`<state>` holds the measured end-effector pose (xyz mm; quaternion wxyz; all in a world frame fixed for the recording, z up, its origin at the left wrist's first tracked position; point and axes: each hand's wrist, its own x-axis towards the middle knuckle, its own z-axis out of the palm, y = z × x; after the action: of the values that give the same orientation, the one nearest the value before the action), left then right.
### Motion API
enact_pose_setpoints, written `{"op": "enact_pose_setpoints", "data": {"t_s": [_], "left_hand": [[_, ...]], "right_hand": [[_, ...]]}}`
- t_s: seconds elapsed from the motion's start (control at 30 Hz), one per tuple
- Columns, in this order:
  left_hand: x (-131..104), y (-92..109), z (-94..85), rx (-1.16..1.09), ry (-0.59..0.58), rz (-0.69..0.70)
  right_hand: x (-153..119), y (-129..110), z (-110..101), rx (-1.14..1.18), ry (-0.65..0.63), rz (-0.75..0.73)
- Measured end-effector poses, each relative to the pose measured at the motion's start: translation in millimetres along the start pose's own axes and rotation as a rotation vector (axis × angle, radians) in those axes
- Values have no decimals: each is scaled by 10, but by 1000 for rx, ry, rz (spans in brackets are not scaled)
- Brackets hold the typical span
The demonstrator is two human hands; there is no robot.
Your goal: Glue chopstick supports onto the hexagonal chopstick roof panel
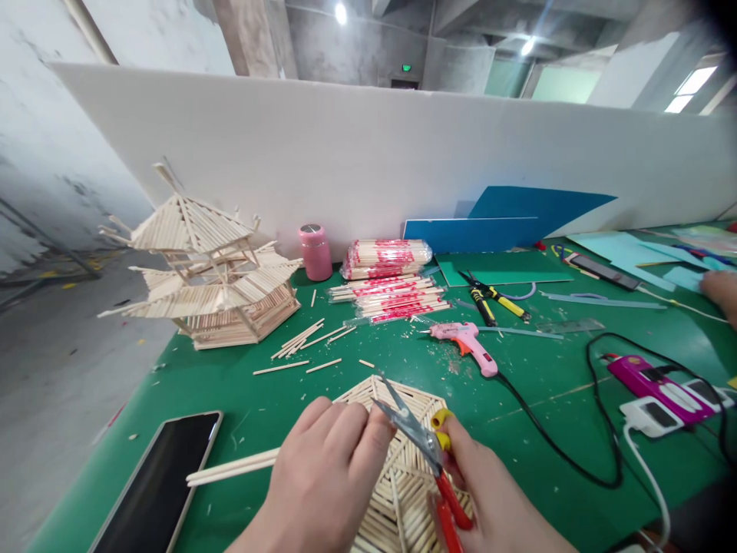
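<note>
My left hand (328, 476) is closed around a pair of thin wooden chopsticks (233, 467), whose ends stick out to the left. In my right hand (484, 476) are red-handled snips (423, 438), their metal blades apart beside my left thumb. Two yellow rounded ends (442, 419) show by the right fingers; what they belong to is hidden. Beneath both hands lies a many-sided panel (414, 499) of wooden sticks set in a radiating pattern, partly covered by the hands. Short cut sticks (299, 338) are scattered on the green table just beyond.
A tiered stick pagoda (213, 284) stands at left, near a pink jar (315, 253) and wrapped chopstick packs (391, 292). A phone (161, 484) lies front left. Rightward are a pink glue gun (466, 344), yellow-black pliers (489, 299), a power strip (662, 388) and another person's hand (721, 292).
</note>
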<state>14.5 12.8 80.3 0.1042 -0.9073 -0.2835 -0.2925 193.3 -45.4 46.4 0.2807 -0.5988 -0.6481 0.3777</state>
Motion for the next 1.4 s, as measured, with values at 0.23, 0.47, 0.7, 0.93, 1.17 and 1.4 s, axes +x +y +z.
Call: {"op": "enact_pose_setpoints", "data": {"t_s": [0.23,0.47,0.7,0.93,1.17,1.4], "left_hand": [[15,120,44,-47,32,0],[55,65,18,-483,50,-314],[9,42,42,-682,-68,-441],[-5,60,48,-771,-172,-539],[30,147,80,-926,-330,-572],[79,122,-26,-1351,-409,-741]], "right_hand": [[39,59,11,188,31,-70],[194,286,-170,246,231,90],[212,357,-194,224,273,84],[180,225,-200,332,249,120],[295,-163,-115,608,81,66],[308,-250,-67,858,53,-94]]}}
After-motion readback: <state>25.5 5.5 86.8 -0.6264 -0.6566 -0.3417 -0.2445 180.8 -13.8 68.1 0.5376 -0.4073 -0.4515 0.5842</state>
